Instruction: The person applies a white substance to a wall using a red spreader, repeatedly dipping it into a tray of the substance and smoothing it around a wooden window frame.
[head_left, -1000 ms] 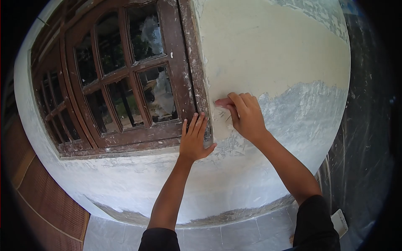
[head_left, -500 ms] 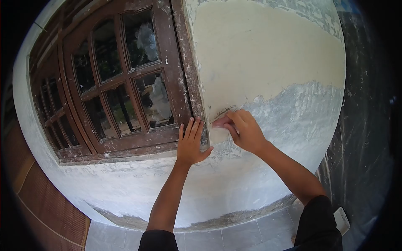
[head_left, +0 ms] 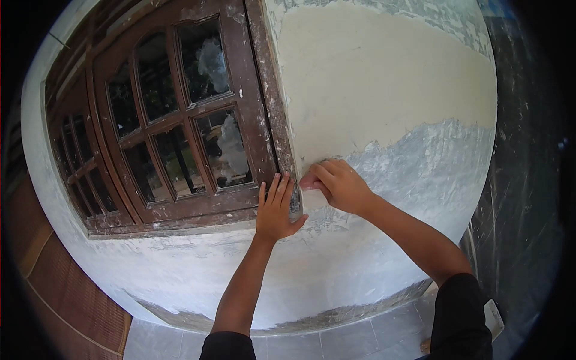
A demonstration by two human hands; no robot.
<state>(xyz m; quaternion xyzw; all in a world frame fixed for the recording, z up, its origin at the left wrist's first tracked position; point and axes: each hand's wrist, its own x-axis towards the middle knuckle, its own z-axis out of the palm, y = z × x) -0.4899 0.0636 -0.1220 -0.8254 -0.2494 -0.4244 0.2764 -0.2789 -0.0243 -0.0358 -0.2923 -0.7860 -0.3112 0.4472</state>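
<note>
One pinkish piece (head_left: 309, 181) is pinched against the wall (head_left: 384, 72), just beside the window frame (head_left: 277, 96).
It is grasped in the grip of the right hand (head_left: 344, 187) and is best kept flat, lightly pressed, clear of the frame. The left hand (head_left: 275, 211) is spread at the frame's lower corner, nothing grasped. The piece's wall side is hidden, its material cannot be told, and a pale object (head_left: 494, 319) is partly blocked.

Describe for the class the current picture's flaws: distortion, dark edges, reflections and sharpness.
Head view: wide-angle distortion bows the wall, and the corners go black; head view: the window panes show patchy reflections; head view: the left hand looks fairly sharp, while the pinkish piece in the right hand is too small to identify.
</note>
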